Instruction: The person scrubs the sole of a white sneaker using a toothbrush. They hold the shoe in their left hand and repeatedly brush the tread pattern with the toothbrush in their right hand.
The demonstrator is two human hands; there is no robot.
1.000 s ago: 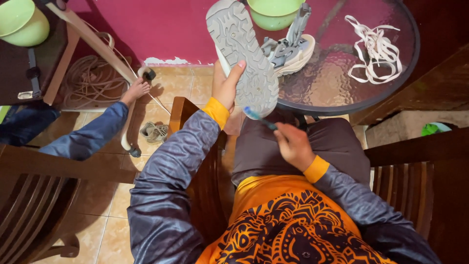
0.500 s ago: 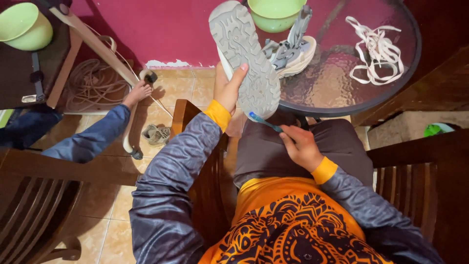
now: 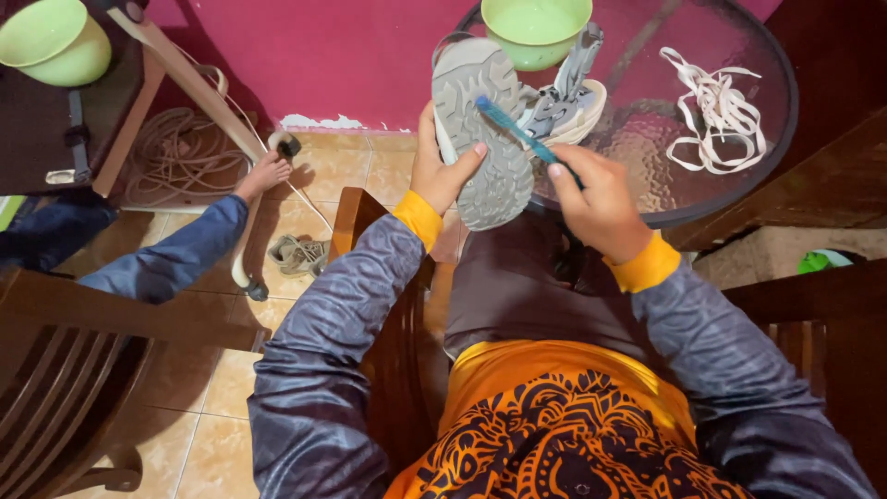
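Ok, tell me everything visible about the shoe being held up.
The shoe is grey with a worn, lugged rubber sole turned toward the camera, toe up. The left hand grips its side, thumb across the sole. A blue toothbrush, held by the right hand, lies across the sole. It hangs before the glass table edge.

The person's left hand (image 3: 442, 166) grips a grey sneaker (image 3: 480, 129) by its side, the treaded sole turned up toward the camera, while the right hand (image 3: 596, 199) holds a blue-handled toothbrush (image 3: 517, 129) with its head resting on the sole. Behind them a round glass table (image 3: 739, 185) carries a light green plastic bowl (image 3: 536, 28), a second grey sneaker (image 3: 568, 92) and a loose bundle of cream shoelaces (image 3: 716, 111). At the left, another person's hand (image 3: 263, 174) in a blue sleeve touches a pale wooden crutch (image 3: 199, 92) above the tiled floor (image 3: 231, 370), near a coiled rope (image 3: 171, 157).
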